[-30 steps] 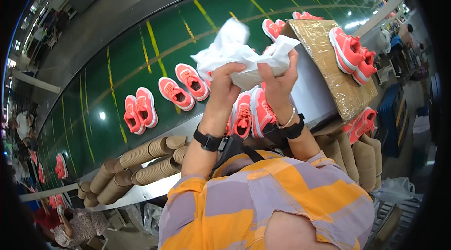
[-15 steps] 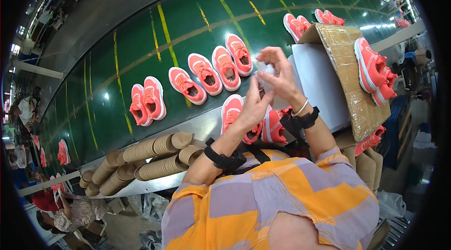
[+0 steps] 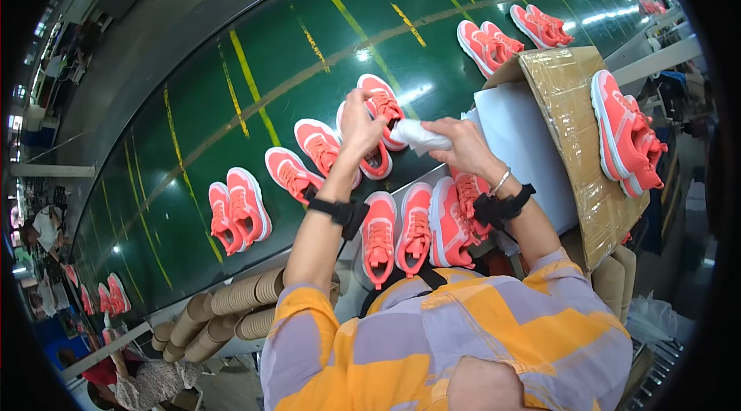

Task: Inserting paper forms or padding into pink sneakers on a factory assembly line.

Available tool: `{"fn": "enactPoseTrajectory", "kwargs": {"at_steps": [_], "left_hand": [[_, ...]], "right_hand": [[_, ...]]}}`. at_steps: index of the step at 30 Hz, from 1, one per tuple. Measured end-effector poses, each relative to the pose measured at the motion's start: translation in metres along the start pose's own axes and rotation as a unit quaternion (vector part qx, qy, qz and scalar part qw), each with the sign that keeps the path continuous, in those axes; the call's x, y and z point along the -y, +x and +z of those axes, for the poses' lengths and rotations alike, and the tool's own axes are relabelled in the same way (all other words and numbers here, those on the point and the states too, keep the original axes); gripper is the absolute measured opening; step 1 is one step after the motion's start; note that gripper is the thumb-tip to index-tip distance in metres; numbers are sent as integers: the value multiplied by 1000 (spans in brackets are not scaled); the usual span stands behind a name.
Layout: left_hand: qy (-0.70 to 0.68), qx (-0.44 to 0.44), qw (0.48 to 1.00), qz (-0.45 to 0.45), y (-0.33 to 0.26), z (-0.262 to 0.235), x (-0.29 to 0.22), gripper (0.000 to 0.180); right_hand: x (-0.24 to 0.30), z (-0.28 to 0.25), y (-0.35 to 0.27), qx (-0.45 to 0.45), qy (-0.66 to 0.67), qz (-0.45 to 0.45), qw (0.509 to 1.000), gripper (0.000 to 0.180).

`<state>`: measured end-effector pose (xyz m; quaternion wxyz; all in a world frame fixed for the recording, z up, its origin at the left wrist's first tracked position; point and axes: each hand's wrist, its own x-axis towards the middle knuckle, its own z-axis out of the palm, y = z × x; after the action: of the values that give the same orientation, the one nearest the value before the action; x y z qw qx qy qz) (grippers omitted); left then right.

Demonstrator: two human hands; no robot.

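Note:
My left hand (image 3: 361, 127) reaches over the green belt and grips a coral sneaker (image 3: 384, 106) with a white sole. Partly beneath that hand lies another coral sneaker (image 3: 377, 162). In my right hand (image 3: 465, 145) is a rolled wad of white paper (image 3: 421, 136); its tip is at the opening of the gripped sneaker. I cannot tell whether the tip is inside. Left of my hands sit two more sneakers, one (image 3: 318, 145) beside the other (image 3: 289, 172), partly behind my forearm. Close to my body, several sneakers (image 3: 415, 227) stand in a row on the metal edge.
A cardboard box (image 3: 567, 114) with white paper sheets (image 3: 521, 145) stands at the right, a sneaker pair (image 3: 617, 133) against its outer side. Stacked brown cardboard inserts (image 3: 239, 299) line the near-left edge. More pairs rest along the green belt (image 3: 231, 129). A co-worker (image 3: 158, 384) is at lower left.
My left hand has left the paper and moved left onto a sneaker. The paper, formerly between both hands, is now a longer roll in my right hand. My view has shifted slightly.

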<state>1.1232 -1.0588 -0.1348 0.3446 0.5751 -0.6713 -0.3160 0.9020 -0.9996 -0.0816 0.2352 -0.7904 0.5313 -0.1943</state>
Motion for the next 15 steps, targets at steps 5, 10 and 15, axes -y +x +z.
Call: {"fn": "enactPoseTrajectory", "kwargs": {"at_steps": [5, 10, 15], "left_hand": [[150, 130, 978, 65, 24, 41, 27, 39], [206, 131, 964, 109, 37, 42, 32, 26], [231, 109, 936, 244, 44, 22, 43, 17]], "right_hand": [[-21, 23, 49, 160, -82, 69, 981, 48], [-22, 30, 100, 133, -84, 126, 979, 53], [-19, 38, 104, 160, -43, 100, 981, 52]]}}
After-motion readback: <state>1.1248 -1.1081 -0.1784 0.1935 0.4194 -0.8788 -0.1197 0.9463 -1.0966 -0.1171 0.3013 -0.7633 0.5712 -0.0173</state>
